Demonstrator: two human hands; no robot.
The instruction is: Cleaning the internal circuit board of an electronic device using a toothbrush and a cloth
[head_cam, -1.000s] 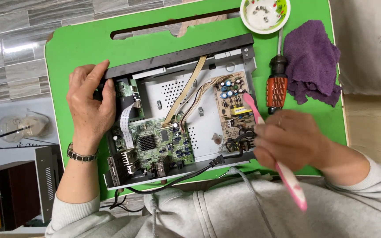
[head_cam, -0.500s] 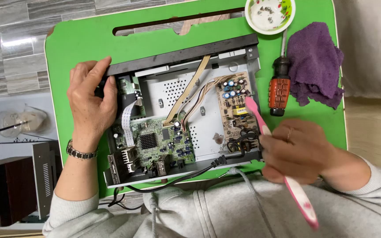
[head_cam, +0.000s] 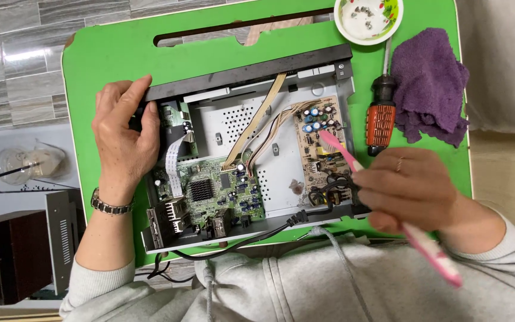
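An opened electronics box (head_cam: 281, 173) with its lid off lies on a green tray table (head_cam: 108, 53). Inside are a green circuit board (head_cam: 210, 194) at the left and a tan power board (head_cam: 323, 149) at the right, joined by ribbon cables. My left hand (head_cam: 123, 140) rests flat on the box's left edge. My right hand (head_cam: 415, 191) grips a pink toothbrush (head_cam: 344, 152), whose bristle end lies on the tan power board. The brush's handle sticks out past my wrist toward the lower right.
A screwdriver with an orange and black handle (head_cam: 381, 119) lies right of the box. Beside it is a purple cloth (head_cam: 430, 86). A small white bowl (head_cam: 368, 18) holding screws stands at the top. A dark appliance (head_cam: 7, 256) sits on the floor at the left.
My right hand has shifted slightly right and down with the toothbrush, the bristles staying on the power board. My left hand has not moved.
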